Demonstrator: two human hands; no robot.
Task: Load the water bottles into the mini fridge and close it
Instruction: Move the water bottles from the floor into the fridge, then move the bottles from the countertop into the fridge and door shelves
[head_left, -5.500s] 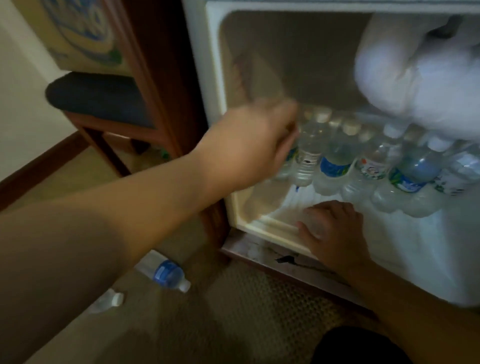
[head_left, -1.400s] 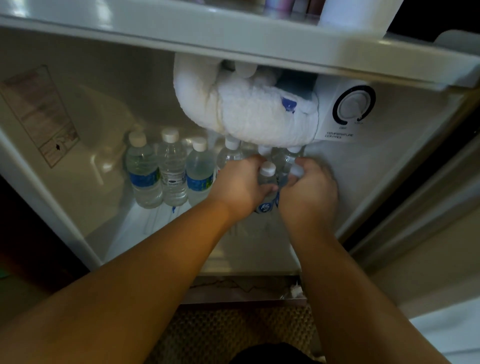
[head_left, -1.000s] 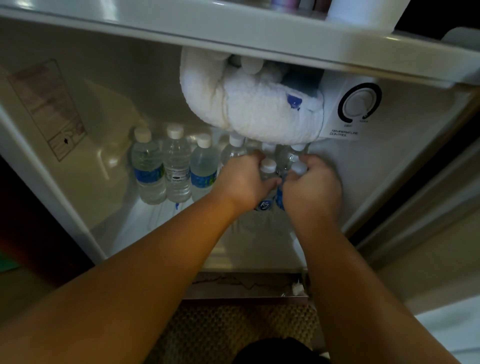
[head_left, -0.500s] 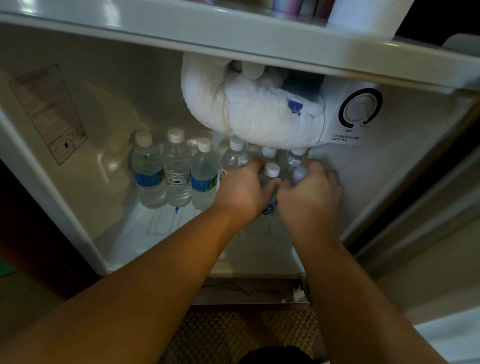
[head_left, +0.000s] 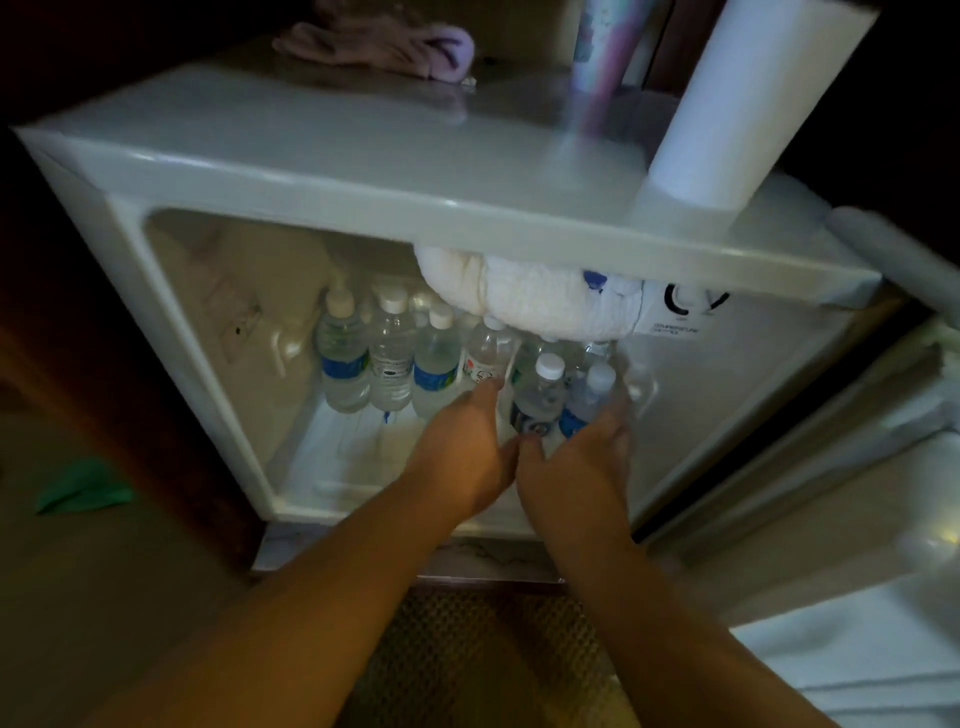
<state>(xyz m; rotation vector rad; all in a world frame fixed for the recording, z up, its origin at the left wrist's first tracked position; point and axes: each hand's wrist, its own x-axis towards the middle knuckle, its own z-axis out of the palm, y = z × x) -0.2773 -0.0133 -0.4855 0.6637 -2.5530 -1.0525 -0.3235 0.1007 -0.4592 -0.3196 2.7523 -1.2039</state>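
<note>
The white mini fridge stands open, its door swung out to the right. Several clear water bottles with white caps stand in a row on its floor, one at the far left. Two front bottles stand at the right. My left hand reaches in with fingers extended, its fingertips beside the left front bottle. My right hand lies just below the right front bottle with fingers relaxed. Neither hand holds a bottle.
A frosted ice lump hangs from the freezer box above the bottles, next to the temperature dial. A white paper roll, a tumbler and a pink cloth sit on top. A green scrap lies on the floor.
Both hands have let go of the two front bottles and drawn back toward me. My view has pulled up and back, showing the fridge top.
</note>
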